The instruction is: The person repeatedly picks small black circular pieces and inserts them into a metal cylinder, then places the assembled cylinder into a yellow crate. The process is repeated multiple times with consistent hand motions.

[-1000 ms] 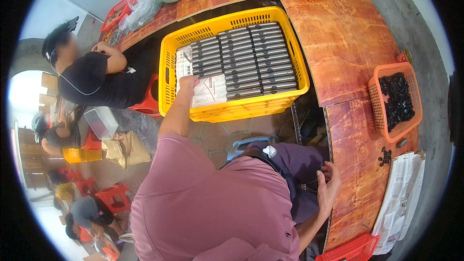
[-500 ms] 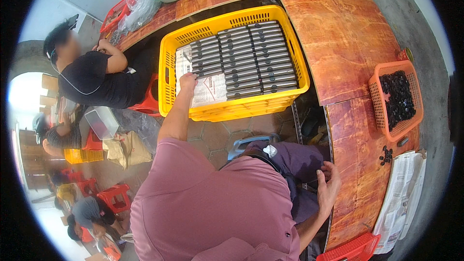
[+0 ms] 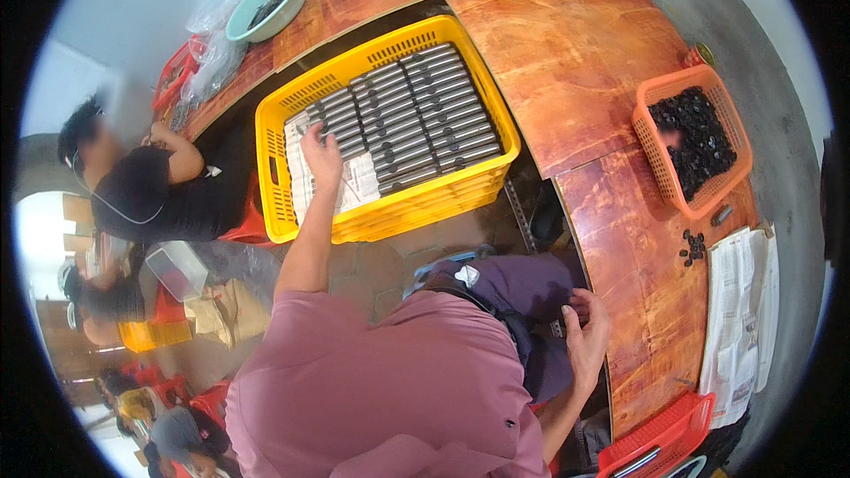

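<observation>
Basically same scene as a second ago, barely any change: left hand (image 3: pixel 320 149) still reaches into the yellow crate (image 3: pixel 292 111), fingers curled on the metal rods (image 3: pixel 416 115) at the edge of the rows, just above the paper sheet (image 3: pixel 359 181); whether it's actually gripping one, cannot tell. Right hand (image 3: pixel 586 341) stays low by the lap, fingers loosely bent against the dark trousers (image 3: pixel 522 288), next to the wooden surface (image 3: pixel 567 62); grasp unclear. Orange basket (image 3: pixel 655 155) of small black parts sits on the surface to the right, well apart from both hands. Another person in a black shirt (image 3: pixel 155 195) sits beside the crate.
</observation>
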Demonstrator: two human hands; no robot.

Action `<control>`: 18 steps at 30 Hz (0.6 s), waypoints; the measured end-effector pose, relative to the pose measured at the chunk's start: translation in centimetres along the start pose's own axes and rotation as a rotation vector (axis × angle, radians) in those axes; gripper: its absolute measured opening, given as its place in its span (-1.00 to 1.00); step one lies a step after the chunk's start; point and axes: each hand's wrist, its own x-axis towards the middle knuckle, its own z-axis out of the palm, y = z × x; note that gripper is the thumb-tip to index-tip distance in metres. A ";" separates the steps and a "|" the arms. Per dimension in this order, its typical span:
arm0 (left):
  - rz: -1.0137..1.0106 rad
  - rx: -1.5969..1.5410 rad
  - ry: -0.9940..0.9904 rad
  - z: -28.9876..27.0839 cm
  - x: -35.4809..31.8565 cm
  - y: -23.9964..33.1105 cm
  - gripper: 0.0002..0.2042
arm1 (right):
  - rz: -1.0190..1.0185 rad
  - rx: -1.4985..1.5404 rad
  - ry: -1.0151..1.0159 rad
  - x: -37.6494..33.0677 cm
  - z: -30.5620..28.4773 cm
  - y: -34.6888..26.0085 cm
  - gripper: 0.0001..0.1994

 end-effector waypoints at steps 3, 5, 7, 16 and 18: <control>0.329 -0.126 -0.105 1.6 -4.0 10.7 -0.65 | 0.004 0.007 0.013 -0.6 -0.3 0.2 -0.68; 0.590 -0.196 -0.255 4.6 -7.1 15.5 -0.67 | -0.039 -0.006 0.102 -1.4 -0.3 0.9 -0.67; 0.722 -0.273 -0.414 6.8 -10.9 19.9 -0.68 | -0.110 -0.070 0.136 -2.0 -1.1 1.0 -0.68; 1.202 -0.374 -0.913 15.1 -26.1 33.8 -0.58 | -0.081 -0.139 0.490 -7.2 -7.5 2.0 -0.79; 1.224 -0.335 -0.989 16.0 -27.7 34.5 -0.56 | -0.066 -0.221 0.622 -9.6 -9.1 2.5 -0.83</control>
